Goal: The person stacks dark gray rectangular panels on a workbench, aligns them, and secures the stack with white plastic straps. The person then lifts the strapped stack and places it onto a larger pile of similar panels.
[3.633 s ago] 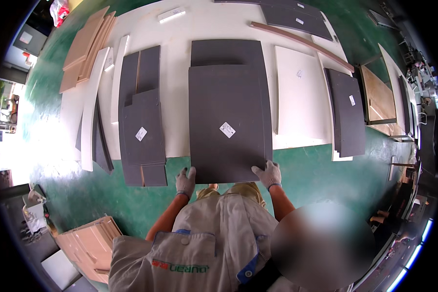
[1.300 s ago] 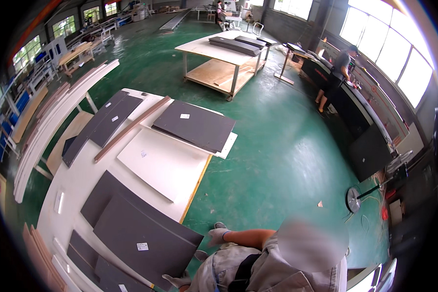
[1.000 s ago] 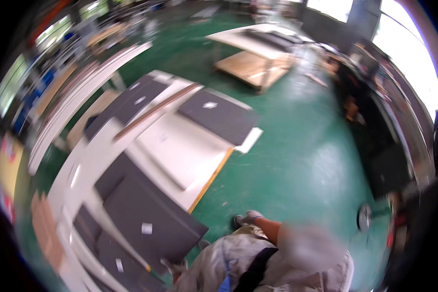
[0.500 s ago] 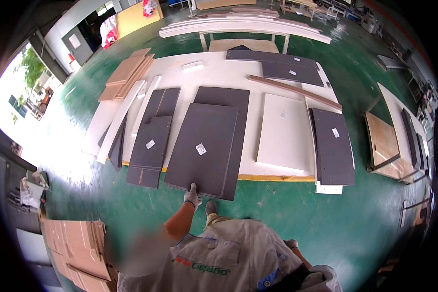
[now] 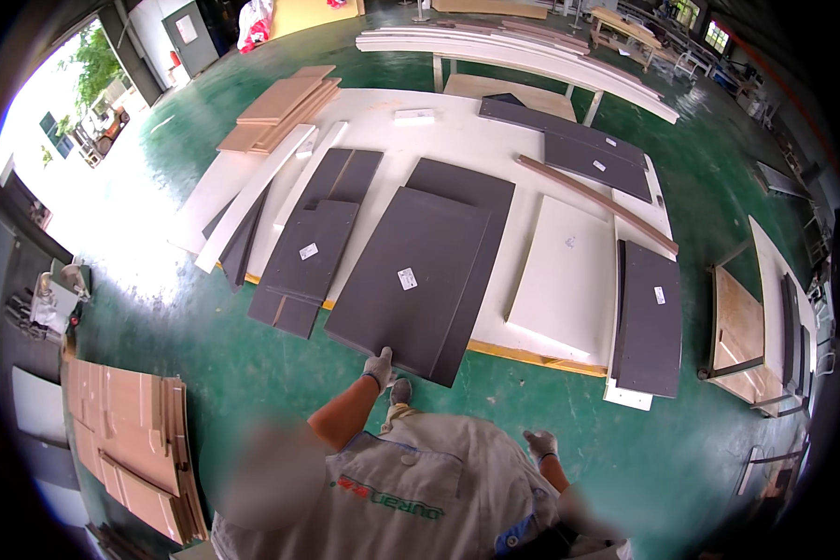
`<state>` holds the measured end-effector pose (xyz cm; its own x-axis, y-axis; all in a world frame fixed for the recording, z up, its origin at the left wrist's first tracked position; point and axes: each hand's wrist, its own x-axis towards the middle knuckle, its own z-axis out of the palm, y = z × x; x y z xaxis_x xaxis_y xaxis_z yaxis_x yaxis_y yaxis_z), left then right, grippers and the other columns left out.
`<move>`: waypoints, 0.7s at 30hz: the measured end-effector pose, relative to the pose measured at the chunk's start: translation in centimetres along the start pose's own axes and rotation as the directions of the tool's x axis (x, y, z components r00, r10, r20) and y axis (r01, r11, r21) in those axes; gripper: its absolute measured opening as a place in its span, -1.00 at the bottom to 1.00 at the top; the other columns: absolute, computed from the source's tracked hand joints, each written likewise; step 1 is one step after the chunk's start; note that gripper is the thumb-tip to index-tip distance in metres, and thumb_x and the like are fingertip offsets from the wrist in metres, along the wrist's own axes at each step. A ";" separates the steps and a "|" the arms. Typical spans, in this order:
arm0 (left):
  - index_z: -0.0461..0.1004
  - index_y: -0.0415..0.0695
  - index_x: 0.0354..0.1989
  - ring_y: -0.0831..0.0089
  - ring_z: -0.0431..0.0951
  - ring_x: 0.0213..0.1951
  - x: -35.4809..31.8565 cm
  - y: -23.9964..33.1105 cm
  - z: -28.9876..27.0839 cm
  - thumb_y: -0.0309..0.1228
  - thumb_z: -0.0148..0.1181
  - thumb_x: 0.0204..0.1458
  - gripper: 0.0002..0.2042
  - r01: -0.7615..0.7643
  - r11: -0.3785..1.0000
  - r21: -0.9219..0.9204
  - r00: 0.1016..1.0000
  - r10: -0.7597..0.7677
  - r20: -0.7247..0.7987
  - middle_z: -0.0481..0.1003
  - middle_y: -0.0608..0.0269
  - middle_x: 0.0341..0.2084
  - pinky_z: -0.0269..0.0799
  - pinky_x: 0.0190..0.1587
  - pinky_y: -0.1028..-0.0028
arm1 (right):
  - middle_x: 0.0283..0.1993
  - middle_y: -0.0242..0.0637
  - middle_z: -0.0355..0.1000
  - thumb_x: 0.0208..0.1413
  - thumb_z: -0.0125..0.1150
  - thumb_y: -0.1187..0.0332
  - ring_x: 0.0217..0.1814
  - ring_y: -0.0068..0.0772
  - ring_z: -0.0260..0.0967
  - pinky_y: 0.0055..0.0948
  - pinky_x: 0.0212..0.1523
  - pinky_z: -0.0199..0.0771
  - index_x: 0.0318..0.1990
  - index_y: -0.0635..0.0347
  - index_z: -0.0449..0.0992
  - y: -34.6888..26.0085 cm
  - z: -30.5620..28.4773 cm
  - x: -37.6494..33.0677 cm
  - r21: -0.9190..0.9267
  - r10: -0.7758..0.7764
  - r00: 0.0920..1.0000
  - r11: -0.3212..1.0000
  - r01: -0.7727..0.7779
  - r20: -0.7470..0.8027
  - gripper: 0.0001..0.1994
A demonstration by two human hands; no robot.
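While the gloved left hand (image 5: 378,367) reaches forward, its fingers (image 5: 384,355) rest at the near edge of the big dark panel (image 5: 411,275), which lies flat on another dark panel of like size atop the white sheet (image 5: 457,140) on the green floor (image 5: 252,364); whether those fingers grip the edge or only touch it I cannot tell. Well to the right of that panel and clear of it, the gloved right hand (image 5: 539,442) hangs over the floor with its fingers loosely spread, holding nothing. Left of the panel lie smaller dark boards (image 5: 308,257), and right of it a white board (image 5: 560,275).
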<state>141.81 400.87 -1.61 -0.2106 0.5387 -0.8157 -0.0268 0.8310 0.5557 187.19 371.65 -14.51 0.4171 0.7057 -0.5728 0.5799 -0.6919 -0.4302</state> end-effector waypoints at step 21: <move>0.41 -0.04 0.05 0.35 0.46 -0.57 6.9 7.9 -12.7 -0.17 0.49 0.02 -0.51 -0.105 0.993 -0.049 0.992 0.101 -0.077 0.53 0.22 -0.40 0.40 -0.58 0.24 | 0.00 0.15 0.58 0.11 0.25 -0.18 0.10 0.12 0.53 -0.05 0.11 0.49 -0.06 0.33 0.64 -15.1 6.6 3.0 -0.079 -0.060 0.997 0.995 0.064 0.045 -0.38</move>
<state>127.71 409.44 -0.81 -0.2869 0.6073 -0.7408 -0.0526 0.7622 0.6452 175.06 383.21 -14.28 0.3494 0.7385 -0.5767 0.6589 -0.6313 -0.4091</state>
